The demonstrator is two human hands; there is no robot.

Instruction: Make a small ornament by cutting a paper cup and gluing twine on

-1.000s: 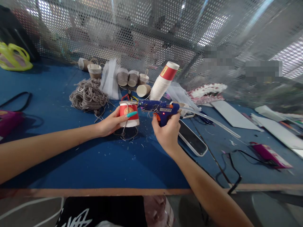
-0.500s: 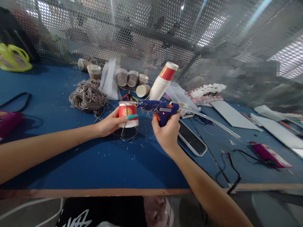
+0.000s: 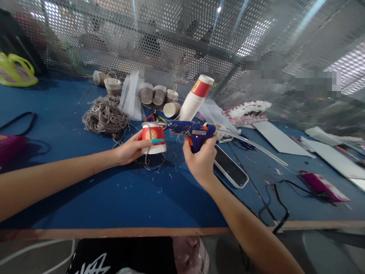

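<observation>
My left hand [image 3: 131, 149] is closed around a red and white paper cup [image 3: 154, 147], held upside down above the table. Grey cord [image 3: 146, 161] runs around the cup's upturned base and hangs in a loop down its side. In my right hand [image 3: 201, 161] is a blue hot glue gun [image 3: 185, 126], its small red light on and a long clear glue stick [image 3: 253, 146] sticking out of the back. The gun's nozzle meets the edge of the cup's base. Whether glue is flowing is too small to tell.
Behind the cup lies a heap of grey cord [image 3: 105, 116], with several cord-wrapped cups [image 3: 146, 93] and a leaning stack of paper cups [image 3: 194, 99]. A phone [image 3: 231, 167] lies beside my right wrist. White boards [image 3: 282, 139] and a purple pouch [image 3: 322, 185] are farther right.
The cup has turned slightly in my left hand, its gold emblem shifting a little left. The glue gun stays at the base edge.
</observation>
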